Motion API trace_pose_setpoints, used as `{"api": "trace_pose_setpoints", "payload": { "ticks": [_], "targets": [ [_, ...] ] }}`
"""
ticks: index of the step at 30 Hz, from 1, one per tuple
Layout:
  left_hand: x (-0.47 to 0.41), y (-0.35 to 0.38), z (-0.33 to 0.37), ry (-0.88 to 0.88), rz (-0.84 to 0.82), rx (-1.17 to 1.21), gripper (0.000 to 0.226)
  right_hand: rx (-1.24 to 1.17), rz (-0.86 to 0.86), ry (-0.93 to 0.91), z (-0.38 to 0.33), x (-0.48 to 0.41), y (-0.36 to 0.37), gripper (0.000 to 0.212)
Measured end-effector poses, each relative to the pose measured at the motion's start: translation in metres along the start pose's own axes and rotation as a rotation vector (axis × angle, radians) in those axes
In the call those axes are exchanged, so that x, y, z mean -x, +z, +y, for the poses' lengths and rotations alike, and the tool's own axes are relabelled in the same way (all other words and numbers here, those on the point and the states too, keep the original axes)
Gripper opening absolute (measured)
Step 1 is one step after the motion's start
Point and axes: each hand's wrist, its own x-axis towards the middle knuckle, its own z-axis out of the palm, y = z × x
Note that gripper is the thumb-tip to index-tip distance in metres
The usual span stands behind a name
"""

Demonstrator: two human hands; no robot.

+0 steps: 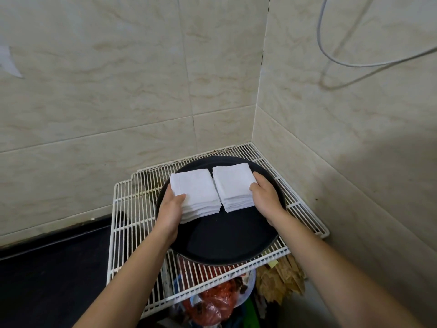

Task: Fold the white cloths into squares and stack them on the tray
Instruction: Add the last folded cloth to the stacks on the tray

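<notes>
Two stacks of cloths sit on the tray (227, 242): the left hand (170, 209) grips the left stack (196, 192), the right hand (264, 197) clasps the right stack (233, 185), thumbs on top.

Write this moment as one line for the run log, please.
left hand: grips left cloth stack | right hand: grips right cloth stack | both stacks on black tray

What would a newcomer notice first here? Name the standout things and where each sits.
Two stacks of folded white cloths stand side by side on the far half of a round black tray: the left stack and the right stack. The left hand grips the left stack's outer edge, and the right hand grips the right stack's. The tray rests on a white wire rack in a tiled corner.
</notes>
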Motion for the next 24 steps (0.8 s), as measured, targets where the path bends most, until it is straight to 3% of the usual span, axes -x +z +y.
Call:
{"api": "trace_pose_setpoints", "payload": {
  "ticks": [4, 11, 17, 21, 24],
  "targets": [
    [-0.001, 0.000, -0.005, 0.015, -0.029, -0.002, 0.047, -0.053, 0.068, 0.038, 0.001, -0.001, 0.005, 0.053],
    [0.001, -0.001, -0.007, 0.051, -0.084, -0.032, 0.050, 0.043, 0.039, 0.004, 0.006, -0.005, 0.007, 0.065],
    [-0.007, -0.002, -0.013, 0.006, -0.011, 0.093, 0.050, -0.028, 0.092, 0.022, 0.004, -0.003, 0.012, 0.054],
    [-0.002, -0.001, -0.014, 0.044, -0.037, 0.036, 0.047, -0.004, 0.086, 0.017, 0.010, -0.006, 0.010, 0.054],
    [-0.009, -0.010, -0.014, 0.032, -0.035, -0.004, 0.063, 0.017, 0.250, -0.063, 0.008, -0.001, 0.001, 0.049]
  ]
}}
